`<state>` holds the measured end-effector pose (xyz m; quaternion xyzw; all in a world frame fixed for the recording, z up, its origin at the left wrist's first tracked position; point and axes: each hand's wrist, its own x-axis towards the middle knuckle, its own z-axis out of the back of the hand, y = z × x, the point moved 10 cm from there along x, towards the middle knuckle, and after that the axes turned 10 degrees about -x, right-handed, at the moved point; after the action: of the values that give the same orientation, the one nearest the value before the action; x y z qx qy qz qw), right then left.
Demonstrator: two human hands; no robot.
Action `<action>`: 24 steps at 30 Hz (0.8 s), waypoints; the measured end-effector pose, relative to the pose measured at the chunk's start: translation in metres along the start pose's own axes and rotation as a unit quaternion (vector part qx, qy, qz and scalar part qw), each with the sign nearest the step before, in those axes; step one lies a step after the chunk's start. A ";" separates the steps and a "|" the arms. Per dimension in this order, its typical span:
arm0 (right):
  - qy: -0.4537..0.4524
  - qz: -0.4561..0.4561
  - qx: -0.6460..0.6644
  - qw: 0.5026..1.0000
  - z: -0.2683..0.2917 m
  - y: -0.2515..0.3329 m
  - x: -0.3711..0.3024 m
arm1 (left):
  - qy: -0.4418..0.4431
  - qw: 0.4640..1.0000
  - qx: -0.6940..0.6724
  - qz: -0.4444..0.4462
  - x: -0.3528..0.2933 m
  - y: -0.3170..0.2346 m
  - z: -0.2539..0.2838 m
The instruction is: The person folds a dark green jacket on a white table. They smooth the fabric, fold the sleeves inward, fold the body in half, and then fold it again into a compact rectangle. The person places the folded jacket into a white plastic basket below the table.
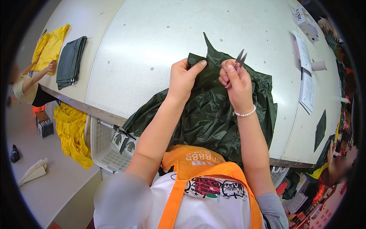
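Observation:
A dark green piece of thin, shiny fabric [207,116] lies crumpled on the table and hangs over its front edge toward me. My left hand [183,76] pinches an upper edge of it between thumb and fingers, close to a round snap-like dot. Just to the right, my right hand [237,82] is closed around a small pair of thread snips [240,59], their pointed blades upward and slightly apart. The snips are above the fabric, and part of their handle is hidden in my fingers. A beaded bracelet circles my right wrist.
The pale table [129,49] spreads ahead. Folded dark green pieces [71,61] lie far left, near a person handling yellow fabric [55,42]. A white plastic basket [105,143] and heaped yellow fabric [70,131] are below left. Paper sheets [307,91] and a box [307,26] lie right.

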<state>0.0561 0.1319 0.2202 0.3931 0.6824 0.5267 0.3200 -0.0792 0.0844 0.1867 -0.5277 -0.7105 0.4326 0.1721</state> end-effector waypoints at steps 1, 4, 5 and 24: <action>-0.021 0.016 -0.102 0.994 0.006 0.004 0.000 | 0.000 1.000 -0.007 0.004 0.000 0.000 0.000; -0.078 0.072 -0.298 0.949 0.010 0.017 -0.005 | 0.002 0.999 -0.028 0.015 0.000 0.000 -0.002; -0.070 0.080 -0.317 0.943 0.008 0.019 -0.006 | 0.001 0.999 -0.036 0.015 0.000 0.000 -0.001; -0.065 0.187 -0.414 0.889 -0.012 0.030 -0.004 | 0.014 0.998 -0.048 0.041 -0.004 0.002 -0.004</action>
<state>0.0542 0.1270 0.2522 0.3788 0.2942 0.7847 0.3928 -0.0738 0.0826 0.1881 -0.5696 -0.7058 0.3976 0.1389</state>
